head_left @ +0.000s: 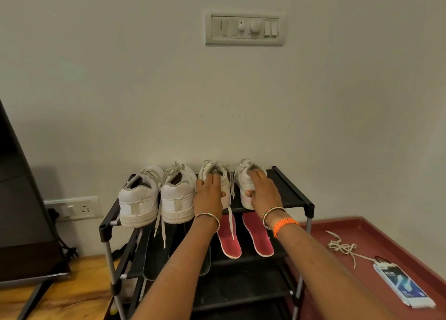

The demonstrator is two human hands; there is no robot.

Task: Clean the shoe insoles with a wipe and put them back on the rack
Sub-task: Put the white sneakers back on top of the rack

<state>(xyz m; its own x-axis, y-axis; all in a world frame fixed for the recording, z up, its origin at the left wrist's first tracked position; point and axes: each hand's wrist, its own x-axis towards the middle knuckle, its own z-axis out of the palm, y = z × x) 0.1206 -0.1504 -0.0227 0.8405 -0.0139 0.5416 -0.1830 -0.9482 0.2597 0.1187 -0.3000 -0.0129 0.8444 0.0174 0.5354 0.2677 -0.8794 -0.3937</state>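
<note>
At the centre of the frame, on the top shelf of the rack [293,200], four white shoes are lined up with heels toward the camera. The two right-hand ones are being held: the left hand [208,194] is curled round the heel of the third shoe [217,175], thumb on its right side, and the right hand [264,191] is wrapped in the same way over the fourth shoe [246,177], thumb on its left side. The left pair [156,196] is untouched, its laces hanging past the shelf edge.

On the shelf below, two pink insoles [243,235] are laid flat, just under the held shoes, and darker insoles [154,254] are seen to their left, partly hidden by the left forearm. So all the insoles that can be seen are on the rack already, outside their shoes (whether they have been wiped cannot be told from their look).

No wipe is seen in either hand. At lower right, on the red surface [398,235], a flat white packet [403,286] is lying beside a loose lace [342,247]; its contents cannot be read.

The task is judged to be near its end, or else barely begun; the held pair appears to be the thing being arranged.
</note>
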